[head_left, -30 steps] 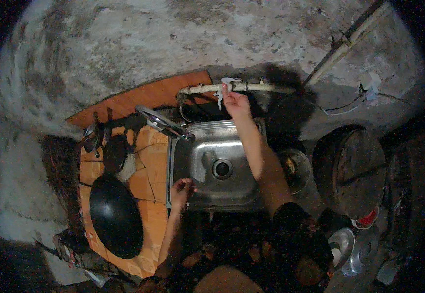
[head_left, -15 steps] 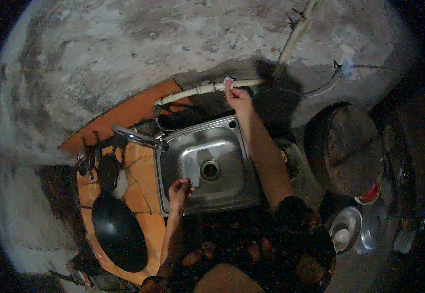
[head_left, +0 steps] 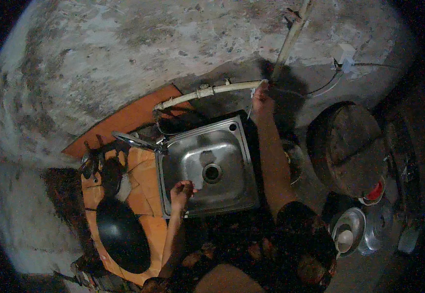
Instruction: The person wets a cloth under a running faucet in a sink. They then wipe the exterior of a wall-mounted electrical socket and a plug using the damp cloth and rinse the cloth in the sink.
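Note:
My right hand reaches up to the right end of a cream pipe that runs along the wall. Its fingers are closed on a small white scrap; the dim light hides its exact kind. A thin pale strand hangs below that hand. Over the left part of a steel sink my left hand is held with curled fingers, and what they hold, if anything, is too small to make out. A curved metal faucet stands at the sink's left rim.
A black wok lies on the orange-brown counter, left of the sink. To the right stand a large round dark vessel, a metal bowl with a ladle and a red-and-white bowl. An orange board leans against the rough wall.
My right hand has slid right along the pipe, from the small stub near its middle to its right end, with the white scrap. My left hand stays over the sink.

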`<state>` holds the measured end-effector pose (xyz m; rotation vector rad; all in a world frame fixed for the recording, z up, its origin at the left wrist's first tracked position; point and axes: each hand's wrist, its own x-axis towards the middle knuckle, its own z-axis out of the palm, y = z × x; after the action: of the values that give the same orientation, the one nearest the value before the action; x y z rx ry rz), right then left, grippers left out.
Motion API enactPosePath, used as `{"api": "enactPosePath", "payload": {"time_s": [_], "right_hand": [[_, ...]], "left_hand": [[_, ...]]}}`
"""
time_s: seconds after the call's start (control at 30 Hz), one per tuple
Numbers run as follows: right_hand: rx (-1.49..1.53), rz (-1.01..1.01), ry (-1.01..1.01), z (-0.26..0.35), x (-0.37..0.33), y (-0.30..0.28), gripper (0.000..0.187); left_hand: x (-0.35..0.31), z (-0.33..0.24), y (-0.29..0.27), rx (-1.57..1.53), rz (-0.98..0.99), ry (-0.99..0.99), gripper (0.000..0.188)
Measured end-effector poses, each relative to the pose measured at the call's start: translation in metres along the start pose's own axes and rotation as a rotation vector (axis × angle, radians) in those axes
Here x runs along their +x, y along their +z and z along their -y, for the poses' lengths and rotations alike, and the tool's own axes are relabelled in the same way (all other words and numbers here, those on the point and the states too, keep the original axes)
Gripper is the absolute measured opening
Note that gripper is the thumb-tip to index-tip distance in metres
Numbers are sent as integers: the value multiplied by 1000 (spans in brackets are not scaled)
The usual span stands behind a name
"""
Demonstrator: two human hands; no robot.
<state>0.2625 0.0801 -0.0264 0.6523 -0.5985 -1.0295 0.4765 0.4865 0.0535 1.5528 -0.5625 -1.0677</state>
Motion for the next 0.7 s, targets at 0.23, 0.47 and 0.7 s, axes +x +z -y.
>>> {"api": "enactPosePath", "payload": {"time_s": [0.23, 0.47, 0.7], "right_hand": [[-792, -555, -303, -106, 16, -75, 11], [-1459, -639, -638, -163, 15, -98, 32], [-1642, -576, -131, -168, 10, -99, 29]], "left_hand": [[-9, -12, -7, 81, -131, 6, 19], [-10, 13, -35, -28, -134, 33, 15], [-22, 24, -44, -85, -177, -6, 11]]}}
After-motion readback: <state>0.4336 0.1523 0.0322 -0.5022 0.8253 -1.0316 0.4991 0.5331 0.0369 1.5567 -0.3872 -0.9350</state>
